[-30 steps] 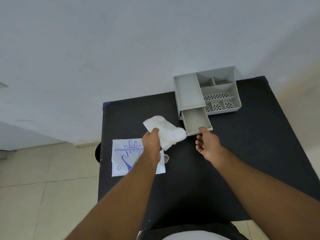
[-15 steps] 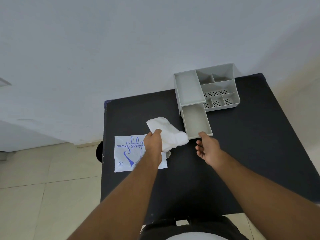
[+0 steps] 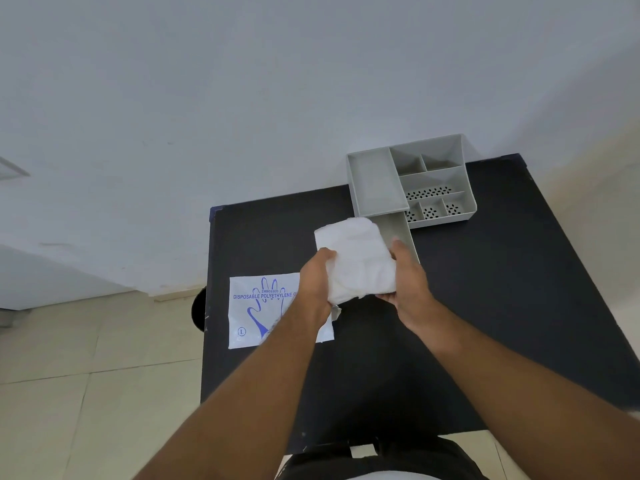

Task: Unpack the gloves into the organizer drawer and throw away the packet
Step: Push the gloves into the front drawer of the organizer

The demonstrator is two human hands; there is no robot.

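A white wad of folded gloves (image 3: 356, 258) is held above the black table (image 3: 485, 289) between both hands. My left hand (image 3: 313, 282) grips its left side and my right hand (image 3: 407, 278) grips its right side. The grey organizer (image 3: 377, 181) stands at the table's far edge, and its pulled-out drawer (image 3: 398, 226) shows just behind the gloves, partly hidden by them and by my right hand. The white glove packet (image 3: 263, 310), printed in blue, lies flat near the table's left edge under my left forearm.
The organizer's open compartments (image 3: 433, 192) sit to the right of its long tray. A white wall rises behind the table. Beige floor tiles (image 3: 86, 375) lie to the left, and a dark round object (image 3: 198, 310) peeks out past the table's left edge.
My right hand left the drawer front and came left onto the gloves. The gloves have moved right, in front of the open drawer, now held by both hands.
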